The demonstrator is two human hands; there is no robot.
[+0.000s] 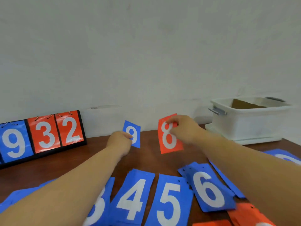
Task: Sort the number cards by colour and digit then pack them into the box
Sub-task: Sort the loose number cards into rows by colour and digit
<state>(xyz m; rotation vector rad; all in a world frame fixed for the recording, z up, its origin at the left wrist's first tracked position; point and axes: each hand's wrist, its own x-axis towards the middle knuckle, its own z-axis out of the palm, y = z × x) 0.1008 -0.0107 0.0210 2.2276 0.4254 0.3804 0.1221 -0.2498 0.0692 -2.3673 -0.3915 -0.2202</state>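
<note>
Two cards are held up over the table (146,160): the left hand (119,142) pinches a blue 9 (136,134) by its edge; the right hand (184,128) grips a red 8 (167,144) near its top; both look thin, light, slightly bendy and probably slick, best taken at an edge; blue 4 (133,198), 5 (170,201), 6 (210,190) lie flat nearer; the white box (247,124) waits far right.
</note>
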